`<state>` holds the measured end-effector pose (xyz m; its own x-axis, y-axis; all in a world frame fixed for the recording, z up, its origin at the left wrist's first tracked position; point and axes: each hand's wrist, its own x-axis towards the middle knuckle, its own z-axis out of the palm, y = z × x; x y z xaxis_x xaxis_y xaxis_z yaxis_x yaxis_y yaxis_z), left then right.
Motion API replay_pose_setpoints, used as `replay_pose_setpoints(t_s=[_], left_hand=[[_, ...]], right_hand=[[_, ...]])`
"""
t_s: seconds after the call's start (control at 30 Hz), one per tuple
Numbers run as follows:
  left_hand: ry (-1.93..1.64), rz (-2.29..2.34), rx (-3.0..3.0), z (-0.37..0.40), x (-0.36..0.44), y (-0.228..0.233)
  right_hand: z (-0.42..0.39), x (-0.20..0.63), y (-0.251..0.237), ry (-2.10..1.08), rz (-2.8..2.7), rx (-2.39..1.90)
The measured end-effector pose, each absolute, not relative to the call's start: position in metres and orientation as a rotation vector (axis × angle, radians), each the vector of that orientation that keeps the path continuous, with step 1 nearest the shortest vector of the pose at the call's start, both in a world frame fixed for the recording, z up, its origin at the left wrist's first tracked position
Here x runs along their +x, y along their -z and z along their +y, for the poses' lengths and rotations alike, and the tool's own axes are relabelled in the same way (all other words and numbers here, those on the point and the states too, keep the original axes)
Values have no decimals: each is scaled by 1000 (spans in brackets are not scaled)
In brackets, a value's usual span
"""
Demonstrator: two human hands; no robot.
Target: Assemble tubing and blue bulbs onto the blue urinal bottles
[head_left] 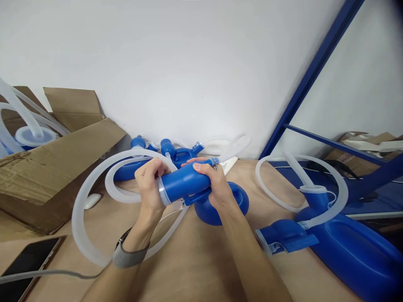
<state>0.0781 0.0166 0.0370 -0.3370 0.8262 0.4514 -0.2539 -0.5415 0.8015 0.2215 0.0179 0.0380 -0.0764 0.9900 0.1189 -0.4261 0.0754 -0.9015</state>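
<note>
So I've got this blue plastic bottle up off the bench in both hands, about dead centre in front of me. It's a smooth, matte blue thing, roughly cylindrical at the neck, with a clear ring around the wide mouth on its left end. The fatter body of it hangs down behind my right wrist, rounded like a jug. At the far right end there's a small clear fitting with a metal clip, though it's too small to make out well.

My left hand is closed round the mouth end, fingers curled over where the white ribbed hose meets it. The hose loops out to the left in a big circle and comes back under my wrist. My right hand is wrapped around the neck, thumb on top.

More of the same blue bottles sit further back against the wall, and another bigger one with its own hose lies near right. Cardboard box on the left, phone at the near left corner.
</note>
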Motion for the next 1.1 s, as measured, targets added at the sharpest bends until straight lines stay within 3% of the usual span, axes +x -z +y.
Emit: replay_pose_setpoints(t_s=[0.2,0.5,0.7,1.1], left_hand=[[-2049,879,1209,30,81,-29],[-1934,858,1487,24,86,-24],[-2136,1034,1288,21,99,-17],[-2180,807,806,22,81,-47]], right_hand=[[21,224,-36,-1289,-963,-815],[20,234,-43,-1158,-981,-845],[15,219,-41,-1223,-894,-822],[16,210,-41,-1348,-624,-808]])
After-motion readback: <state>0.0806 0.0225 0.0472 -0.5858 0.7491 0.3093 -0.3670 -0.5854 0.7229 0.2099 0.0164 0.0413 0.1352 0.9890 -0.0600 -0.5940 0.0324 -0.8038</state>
